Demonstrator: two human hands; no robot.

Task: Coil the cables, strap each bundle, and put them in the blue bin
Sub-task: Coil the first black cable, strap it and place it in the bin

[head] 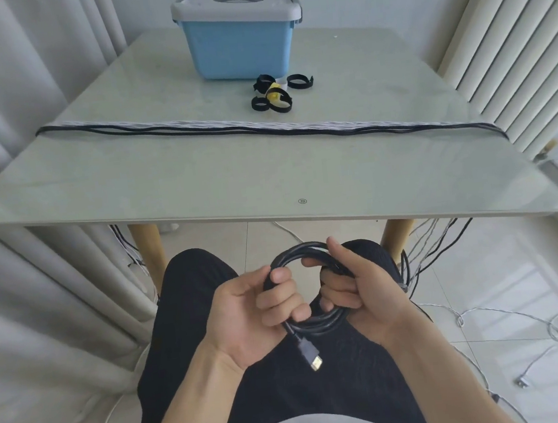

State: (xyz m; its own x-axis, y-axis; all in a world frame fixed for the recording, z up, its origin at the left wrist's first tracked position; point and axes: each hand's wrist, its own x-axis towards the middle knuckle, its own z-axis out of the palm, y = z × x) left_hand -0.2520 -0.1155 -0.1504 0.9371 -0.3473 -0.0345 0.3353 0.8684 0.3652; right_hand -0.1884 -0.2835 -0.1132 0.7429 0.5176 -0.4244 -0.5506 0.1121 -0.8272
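Black cable (311, 318) coiled above the lap, below the tabletop (198, 178) edge — gripped by left hand (257, 311) and right hand (358, 289) so loops hold. Straps (275, 94) laid beside lidded blue bin (238, 48).

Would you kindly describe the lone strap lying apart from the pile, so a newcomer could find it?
Start at the blue bin on the table. Before its front right corner lies a black strap, looped into a ring. Unlike the tangled strap pile to its left, it has no yellow.
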